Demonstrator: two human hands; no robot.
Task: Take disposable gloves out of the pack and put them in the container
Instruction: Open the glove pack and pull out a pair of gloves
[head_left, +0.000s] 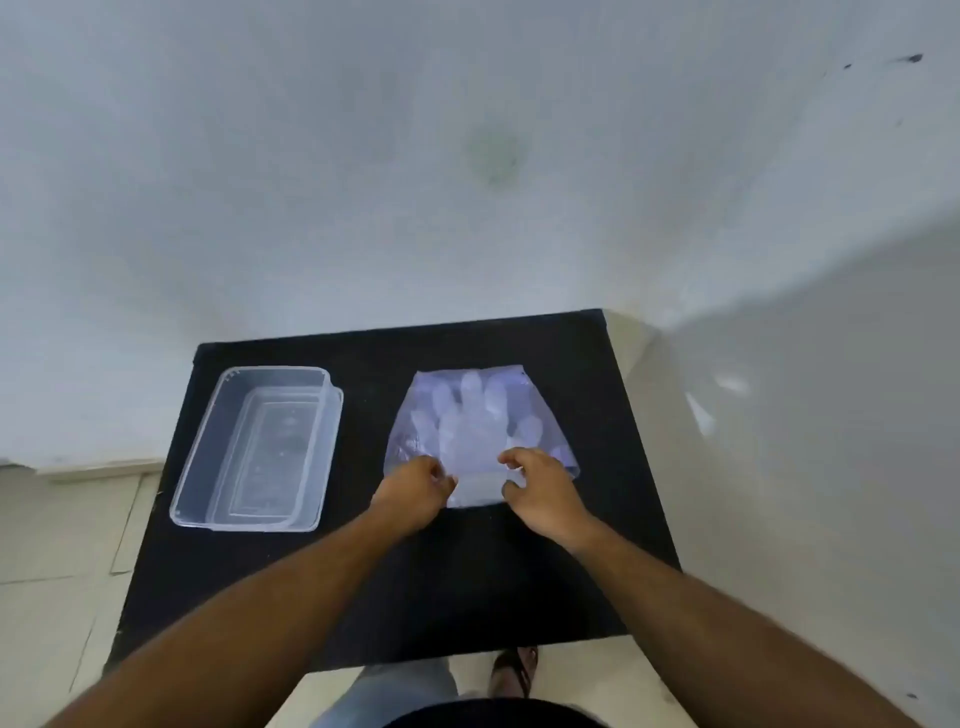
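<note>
Head view: a black tabletop (467, 587) carries two items, well apart. At its left lies an empty, clear plastic container (208, 457), open side up. At its right lies the pack (410, 415), a thin transparent bag lying flat, with the stack of disposable gloves (472, 421) visible through it, glove digits pointing away from the person. Both hands meet at the pack's near edge, where the cuff ends of the gloves lie. The left hand (413, 493) has its fingers (441, 475) curled and drawn together, apparently pinching the film at that edge. The right hand (540, 491) has its fingers (511, 460) bent and slightly parted, thumb opposed, touching the same edge; whether it grips film or a cuff cannot be told. No glove is yet in the container.

Handling, as judged: the gloves are very light, limp and thin, likely slippery and prone to clinging together, so several may come out at once. The cuff end at the pack's mouth seems the sensible place to take hold, one hand restraining the pack while the other draws a glove out gently, since thin film could tear.
</note>
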